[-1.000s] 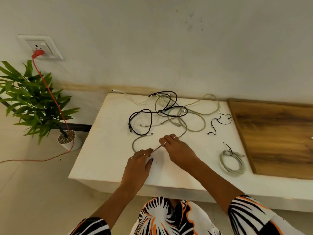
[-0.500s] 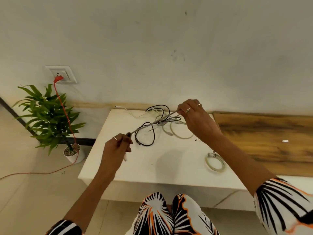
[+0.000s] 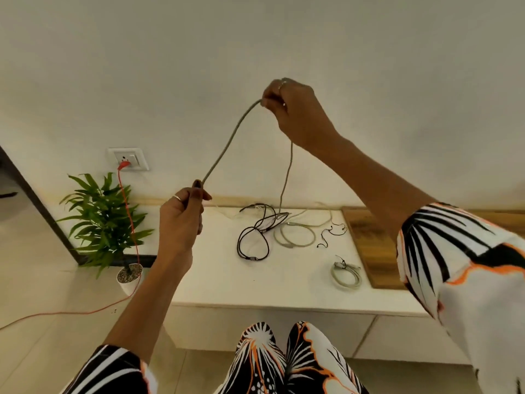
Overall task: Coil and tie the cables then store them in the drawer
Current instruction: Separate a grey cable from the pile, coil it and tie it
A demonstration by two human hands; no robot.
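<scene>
Left hand [image 3: 181,220] pinched grey cable [image 3: 227,143] end; right hand [image 3: 292,109] fingers clamped it higher, rest trailing into tangle [image 3: 264,223] on white table [image 3: 227,280]. Advice: draw out slowly, 1 loop at once.

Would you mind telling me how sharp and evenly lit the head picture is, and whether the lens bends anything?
Head view: soft, even light with faint shadows and no glare; the raised right hand and grey cable look slightly smeared; the wide lens bows the white table edge and stretches the sleeve.
</scene>
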